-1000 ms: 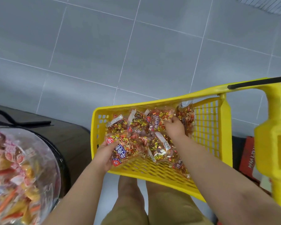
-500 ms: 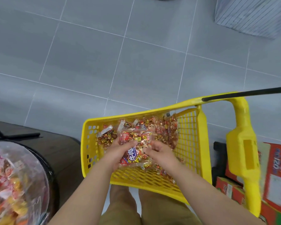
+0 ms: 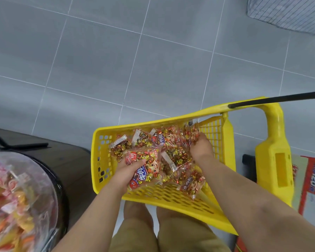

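Note:
A yellow plastic shopping basket point(image 3: 102, 170) stands on the floor in front of my knees, holding several clear bags of red-and-gold wrapped snacks. My left hand point(image 3: 127, 171) grips one such snack bag point(image 3: 147, 166) at the basket's near left, thumb across its front. My right hand point(image 3: 201, 148) reaches into the far right corner, fingers curled around another snack bag point(image 3: 193, 132) leaning against the basket wall. More snack bags point(image 3: 192, 184) lie loose on the basket's bottom.
A round clear bin point(image 3: 22, 202) of pink and orange wrapped sweets sits at lower left on a dark stand. The basket's yellow handle point(image 3: 273, 155) with a black rod rises at right. Red cartons point(image 3: 313, 193) stand beyond it. Grey tiled floor stretches ahead.
My right hand let go of the bag both hands held and moved to the basket's far right corner onto another bag. My left hand keeps its bag, now alone.

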Demonstrator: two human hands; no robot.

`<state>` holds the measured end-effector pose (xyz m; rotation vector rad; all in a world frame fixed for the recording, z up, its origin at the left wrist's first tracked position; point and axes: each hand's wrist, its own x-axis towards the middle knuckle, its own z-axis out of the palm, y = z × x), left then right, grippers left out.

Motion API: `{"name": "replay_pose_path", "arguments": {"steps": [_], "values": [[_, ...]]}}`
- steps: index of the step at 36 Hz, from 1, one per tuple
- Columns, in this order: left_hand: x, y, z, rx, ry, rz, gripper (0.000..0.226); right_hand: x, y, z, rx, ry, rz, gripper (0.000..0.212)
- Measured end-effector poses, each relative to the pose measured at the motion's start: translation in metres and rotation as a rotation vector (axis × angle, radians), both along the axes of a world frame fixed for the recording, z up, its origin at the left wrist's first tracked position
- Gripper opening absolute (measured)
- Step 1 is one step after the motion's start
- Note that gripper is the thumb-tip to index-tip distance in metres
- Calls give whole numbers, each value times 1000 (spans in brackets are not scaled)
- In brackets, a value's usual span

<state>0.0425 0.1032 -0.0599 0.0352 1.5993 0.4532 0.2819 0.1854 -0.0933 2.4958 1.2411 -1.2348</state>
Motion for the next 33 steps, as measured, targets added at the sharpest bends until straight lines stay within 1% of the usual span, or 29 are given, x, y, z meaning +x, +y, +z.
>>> {"name": "replay_pose_path", "arguments": {"steps": [2,4,6,9,11,13,15,17,20,21,23,25,27,29,31,33], "values": [[-5,-6,2,5,15,20,48,2,-1,2,44,11,-23,54],[-10,-12,7,21,25,46,52,3,-6,10,116,27,-46,46],[-16,-17,13,45,33,99,52,6,-15,21,190,64,-77,47],[-24,-25,26,67,30,182,49,8,-31,43,257,190,-138,49],[-30,-31,36,91,7,217,50,4,-39,59,278,277,-142,44],[-38,-37,46,118,0,250,49,-6,-47,77,289,409,-179,36],[-47,-45,57,132,13,297,46,-21,-52,93,280,560,-242,31],[-58,-54,68,153,26,328,36,-42,-54,109,250,658,-269,27],[-81,-73,85,194,67,367,28,-82,-58,127,167,880,-410,18],[-90,-81,90,210,76,381,27,-97,-59,133,136,932,-444,21],[-111,-100,101,239,90,416,27,-130,-66,143,59,1002,-448,32],[-134,-124,111,268,126,449,30,-166,-77,152,-2,1053,-385,29],[-159,-152,120,286,173,465,39,-204,-93,159,-26,1075,-307,25],[-188,-184,130,301,189,496,61,-243,-113,166,-64,1135,-274,20],[-216,-217,140,323,211,543,93,-283,-140,171,-164,1206,-289,27],[-246,-253,150,358,262,594,115,-322,-170,174,-280,1225,-247,39]]}}
